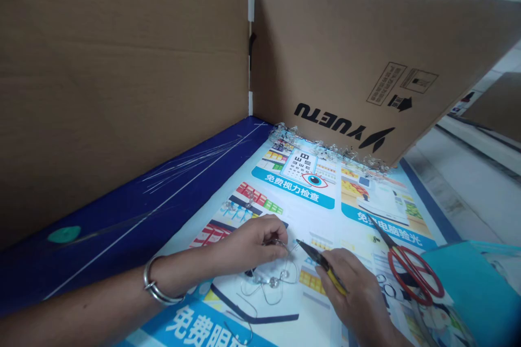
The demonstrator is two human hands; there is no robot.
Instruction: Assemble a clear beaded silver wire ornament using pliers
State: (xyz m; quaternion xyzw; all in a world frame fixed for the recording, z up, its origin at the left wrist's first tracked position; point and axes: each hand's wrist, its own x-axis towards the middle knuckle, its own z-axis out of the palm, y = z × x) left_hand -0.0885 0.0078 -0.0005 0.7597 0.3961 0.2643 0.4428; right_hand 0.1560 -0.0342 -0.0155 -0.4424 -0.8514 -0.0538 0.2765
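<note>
My left hand (264, 241) is closed, pinching a thin wire piece with clear beads (274, 282) that hangs in loops below the fingers. In my right hand (350, 282) is a pair of pliers (319, 261) with dark pointed jaws and yellow-edged handles. The tips of the jaws are close to the wire end by my left fingertips; whether they touch it I cannot tell. Loose curved wire (248, 314) lies on the printed sheet under my left hand. A few clear beaded pieces (244, 200) rest just beyond it.
Red-handled scissors (415, 274) lie at the right beside a turquoise folder or box (468, 282). Many beaded wire pieces (334, 149) line the foot of the cardboard wall (345, 54). Straight wires (195, 160) and a green oval item (64, 235) lie on the blue strip at left.
</note>
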